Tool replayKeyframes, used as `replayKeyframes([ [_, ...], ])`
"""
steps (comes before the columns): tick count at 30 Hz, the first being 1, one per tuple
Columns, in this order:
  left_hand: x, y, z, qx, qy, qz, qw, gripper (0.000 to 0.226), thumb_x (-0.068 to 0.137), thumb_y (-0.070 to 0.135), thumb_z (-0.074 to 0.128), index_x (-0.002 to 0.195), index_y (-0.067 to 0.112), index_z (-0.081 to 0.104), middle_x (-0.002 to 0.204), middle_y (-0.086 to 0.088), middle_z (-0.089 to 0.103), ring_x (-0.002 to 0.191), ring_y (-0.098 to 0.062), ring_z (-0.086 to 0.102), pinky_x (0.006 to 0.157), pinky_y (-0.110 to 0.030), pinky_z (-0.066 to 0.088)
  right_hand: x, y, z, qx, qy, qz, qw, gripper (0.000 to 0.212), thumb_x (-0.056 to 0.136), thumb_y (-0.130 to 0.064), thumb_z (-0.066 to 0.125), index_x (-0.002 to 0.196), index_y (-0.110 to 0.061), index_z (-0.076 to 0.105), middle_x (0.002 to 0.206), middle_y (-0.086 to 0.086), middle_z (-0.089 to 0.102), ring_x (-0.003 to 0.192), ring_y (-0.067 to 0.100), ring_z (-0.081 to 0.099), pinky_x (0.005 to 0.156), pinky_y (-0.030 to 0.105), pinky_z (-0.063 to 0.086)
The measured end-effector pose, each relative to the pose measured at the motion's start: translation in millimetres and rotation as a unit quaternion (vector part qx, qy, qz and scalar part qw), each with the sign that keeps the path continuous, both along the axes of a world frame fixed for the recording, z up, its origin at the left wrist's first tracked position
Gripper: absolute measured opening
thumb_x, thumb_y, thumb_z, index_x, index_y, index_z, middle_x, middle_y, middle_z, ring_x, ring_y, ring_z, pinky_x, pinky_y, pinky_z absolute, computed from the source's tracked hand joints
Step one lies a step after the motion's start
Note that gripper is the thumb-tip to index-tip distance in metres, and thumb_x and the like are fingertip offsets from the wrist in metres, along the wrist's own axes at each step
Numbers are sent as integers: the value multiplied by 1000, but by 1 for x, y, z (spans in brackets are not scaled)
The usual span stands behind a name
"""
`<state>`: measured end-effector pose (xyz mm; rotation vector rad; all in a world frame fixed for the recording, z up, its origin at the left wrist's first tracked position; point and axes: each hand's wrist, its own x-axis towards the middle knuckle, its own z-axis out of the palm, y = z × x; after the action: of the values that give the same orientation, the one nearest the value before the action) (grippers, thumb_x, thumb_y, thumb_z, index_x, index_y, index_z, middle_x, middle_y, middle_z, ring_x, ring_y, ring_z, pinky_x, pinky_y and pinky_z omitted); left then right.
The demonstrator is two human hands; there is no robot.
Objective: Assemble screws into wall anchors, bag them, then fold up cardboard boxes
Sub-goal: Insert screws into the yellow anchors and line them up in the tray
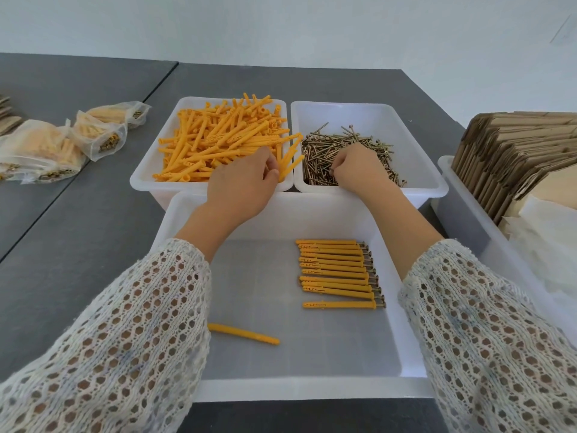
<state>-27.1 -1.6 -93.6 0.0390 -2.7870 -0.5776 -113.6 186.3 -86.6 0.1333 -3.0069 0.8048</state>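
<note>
A row of assembled anchors (338, 273) is laid in the front bin (281, 385), with one loose anchor (243, 333) nearer its front wall. Behind that bin, yellow anchors (218, 142) are pinched by the left hand (242, 182), and the right hand (356, 170) is curled into the screws (352, 151), fingertips hidden. Flat cardboard boxes (515, 151) are stacked to the right.

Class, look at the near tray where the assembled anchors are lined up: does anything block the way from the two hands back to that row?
Nothing visible does. The left hand and right hand are in the far bins; the near tray is open-topped, and the loose anchor lies apart from the row of assembled anchors.
</note>
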Motion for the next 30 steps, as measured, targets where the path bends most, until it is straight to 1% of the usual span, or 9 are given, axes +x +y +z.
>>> replayKeyframes([
  [5,-2,0,-2,31,18,6,999,9,98,28,51,107,25,51,92,13,61,84,-18,60,71,-37,47,1,-1,2,-46,51,17,997,22,92,-2,48,87,-15,65,98,6,68,93,26,63,83,40,55],
  [9,-3,2,-4,55,56,17,997,7,98,25,53,105,26,52,88,16,56,80,-13,57,58,-27,39,1,-6,3,-84,123,41,988,15,98,-9,50,98,-9,65,101,6,65,100,22,60,87,37,50],
  [13,-1,4,1,177,126,23,976,6,99,19,54,102,24,54,86,19,55,69,-2,52,60,-27,43,5,-8,6,-169,160,55,971,16,100,-10,45,98,-10,60,84,3,64,65,9,53,69,27,47],
  [15,1,6,6,255,157,16,954,5,98,16,57,100,21,56,90,17,57,70,0,51,66,-20,44,8,-10,8,-198,160,67,965,17,100,-10,45,101,-9,62,78,3,64,63,15,55,71,29,50],
  [18,3,8,12,327,187,8,926,5,96,16,61,100,16,59,95,10,61,72,-4,51,66,-13,44,11,-15,9,-219,155,67,961,18,99,-13,51,114,-12,61,77,5,66,71,20,61,90,37,52],
  [21,4,9,17,382,194,-9,903,8,96,19,63,101,13,64,91,-4,64,74,-13,54,66,-21,47,13,-17,12,-283,154,37,946,10,94,-15,59,104,-13,59,67,3,60,60,11,52,75,30,51],
  [23,5,10,19,410,193,-23,891,8,96,22,63,99,15,67,83,-9,60,73,-15,52,65,-25,47,13,-15,17,-346,127,10,929,5,90,-11,62,91,-15,59,64,-2,55,52,5,47,62,25,46],
  [25,5,11,21,425,187,-34,885,8,97,25,62,93,21,67,77,-9,57,71,-16,50,64,-27,46,11,-11,20,-413,75,-11,908,13,89,-5,61,85,-17,60,67,-2,54,50,6,45,56,24,45],
  [30,5,14,21,431,138,-67,889,34,105,26,48,76,19,65,56,4,45,53,-8,40,56,-18,39,6,1,19,-576,-46,14,816,17,90,2,58,89,-7,72,62,2,54,50,9,43,51,22,43],
])
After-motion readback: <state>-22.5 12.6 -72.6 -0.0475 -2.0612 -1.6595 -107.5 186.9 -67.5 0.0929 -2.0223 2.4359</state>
